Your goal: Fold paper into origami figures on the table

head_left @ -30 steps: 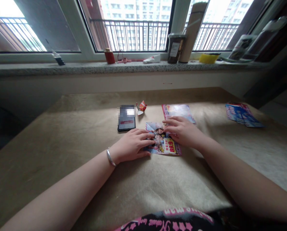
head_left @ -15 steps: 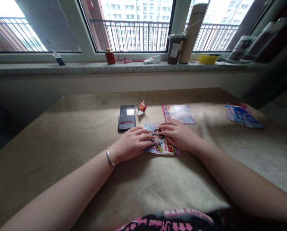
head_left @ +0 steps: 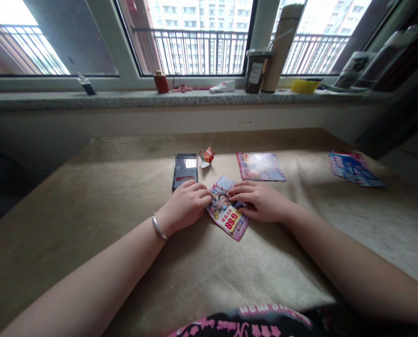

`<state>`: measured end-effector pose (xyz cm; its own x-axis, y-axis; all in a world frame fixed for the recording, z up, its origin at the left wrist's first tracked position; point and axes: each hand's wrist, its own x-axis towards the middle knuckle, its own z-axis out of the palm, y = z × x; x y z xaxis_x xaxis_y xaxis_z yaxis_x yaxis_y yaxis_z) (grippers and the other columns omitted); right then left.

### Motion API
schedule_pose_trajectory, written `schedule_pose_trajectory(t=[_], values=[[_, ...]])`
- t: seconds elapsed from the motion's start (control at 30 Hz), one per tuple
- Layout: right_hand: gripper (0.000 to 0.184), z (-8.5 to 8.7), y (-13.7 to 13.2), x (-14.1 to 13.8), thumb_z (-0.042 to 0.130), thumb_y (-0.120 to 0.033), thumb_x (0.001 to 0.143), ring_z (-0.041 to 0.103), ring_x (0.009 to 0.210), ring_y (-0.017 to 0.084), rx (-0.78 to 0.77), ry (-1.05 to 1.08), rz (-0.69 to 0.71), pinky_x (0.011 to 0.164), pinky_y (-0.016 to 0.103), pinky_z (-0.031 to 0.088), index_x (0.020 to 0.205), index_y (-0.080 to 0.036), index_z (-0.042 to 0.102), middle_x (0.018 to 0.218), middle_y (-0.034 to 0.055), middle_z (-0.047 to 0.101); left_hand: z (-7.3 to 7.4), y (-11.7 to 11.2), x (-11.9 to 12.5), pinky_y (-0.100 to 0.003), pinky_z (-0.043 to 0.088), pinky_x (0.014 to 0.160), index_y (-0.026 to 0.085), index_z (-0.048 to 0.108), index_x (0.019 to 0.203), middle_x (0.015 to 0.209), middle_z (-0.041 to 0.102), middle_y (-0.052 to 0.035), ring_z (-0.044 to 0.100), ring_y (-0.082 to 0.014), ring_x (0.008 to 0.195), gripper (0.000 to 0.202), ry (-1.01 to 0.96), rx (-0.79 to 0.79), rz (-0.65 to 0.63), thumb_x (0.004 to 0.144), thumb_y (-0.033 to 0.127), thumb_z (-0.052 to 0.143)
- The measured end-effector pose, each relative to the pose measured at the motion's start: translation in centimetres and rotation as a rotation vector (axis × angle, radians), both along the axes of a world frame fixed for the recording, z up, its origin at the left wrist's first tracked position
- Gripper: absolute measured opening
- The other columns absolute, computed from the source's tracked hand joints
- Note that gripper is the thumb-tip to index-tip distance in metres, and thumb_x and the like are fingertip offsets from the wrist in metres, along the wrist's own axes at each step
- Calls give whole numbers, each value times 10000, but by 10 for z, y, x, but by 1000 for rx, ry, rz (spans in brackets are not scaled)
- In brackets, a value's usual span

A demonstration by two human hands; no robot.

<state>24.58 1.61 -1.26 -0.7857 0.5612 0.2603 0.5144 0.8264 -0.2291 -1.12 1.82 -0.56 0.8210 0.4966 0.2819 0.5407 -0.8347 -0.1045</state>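
The flyer (head_left: 227, 210) lies near the middle of the counter (head_left: 195, 271), turned askew, one corner pointing toward the near edge. Big red numerals show on its pale label. The left hand (head_left: 186, 206) is at the flyer's left side, palm down with fingers curled in; whether it pinches the paper, I cannot tell. A silver bracelet (head_left: 158, 227) circles that wrist. The right hand (head_left: 265, 202) is open, its fingers spread out over the flyer's right side.

Just beyond the left hand, toward the counter's far edge, lies a phone (head_left: 185, 177), with a crumpled red wrapper (head_left: 207, 157) beside it. A second flyer (head_left: 261, 167) lies flat between the right hand and the far edge. Near the counter's right edge is an overlapping blue pile (head_left: 354, 169).

Past the far edge, the sill (head_left: 125, 101) holds a red bottle (head_left: 161, 82), a jar (head_left: 257, 72) and a yellow roll (head_left: 305, 85).
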Motion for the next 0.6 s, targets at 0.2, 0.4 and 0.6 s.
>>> schedule_pose_trajectory(t=[0.2,0.4,0.6], values=[[346,-2,-1,-1,572,-232,794,527,1139,201,-9,-2,14,1035,405,386,1131,-178,630,1174,66,638,1,-7,3,-395,335,961,249,503,1255,1274,559,-30,504,-224,1132,424,-18,-97,-67,831,259,528],[336,-4,0,-1,569,-242,809,520,1152,202,-20,23,29,1004,404,412,1135,-194,632,1179,62,638,-2,-6,4,-376,335,977,240,462,1304,1275,563,-43,489,-214,1170,434,3,-138,-135,912,428,467],[294,1,-1,1,606,-249,795,540,1127,196,-88,26,31,983,390,424,1081,-218,667,1186,59,637,-6,-2,4,-373,407,925,237,503,1270,1235,596,-33,535,-205,1108,369,13,-149,-115,941,381,420]])
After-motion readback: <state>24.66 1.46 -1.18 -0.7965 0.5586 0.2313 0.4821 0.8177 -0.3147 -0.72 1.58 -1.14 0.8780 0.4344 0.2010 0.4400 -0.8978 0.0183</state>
